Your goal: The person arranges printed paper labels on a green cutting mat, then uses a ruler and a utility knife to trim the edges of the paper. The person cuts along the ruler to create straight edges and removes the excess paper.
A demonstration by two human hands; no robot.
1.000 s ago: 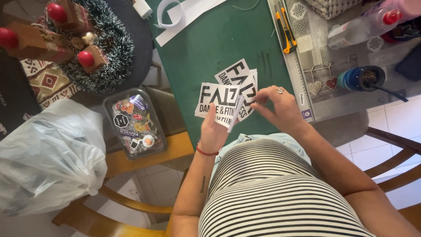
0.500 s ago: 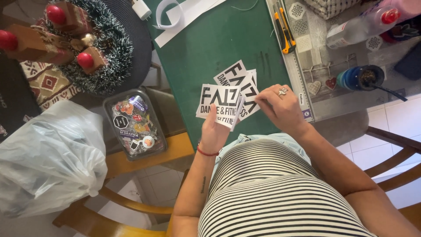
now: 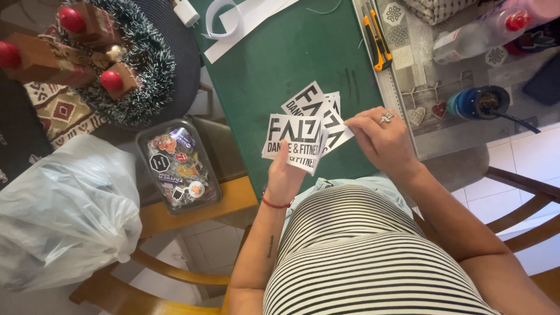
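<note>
Left hand (image 3: 287,175) pinching a fanned stack of white printed paper sheets (image 3: 306,131) above the green cutting mat (image 3: 280,64), right hand (image 3: 382,140) gripping one edge; yank crookedly and I'd expect a tear.

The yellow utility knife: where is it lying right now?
In the head view, the yellow utility knife lies at the upper right, along the right edge of the green cutting mat, beyond the right hand and the printed stickers.
</note>
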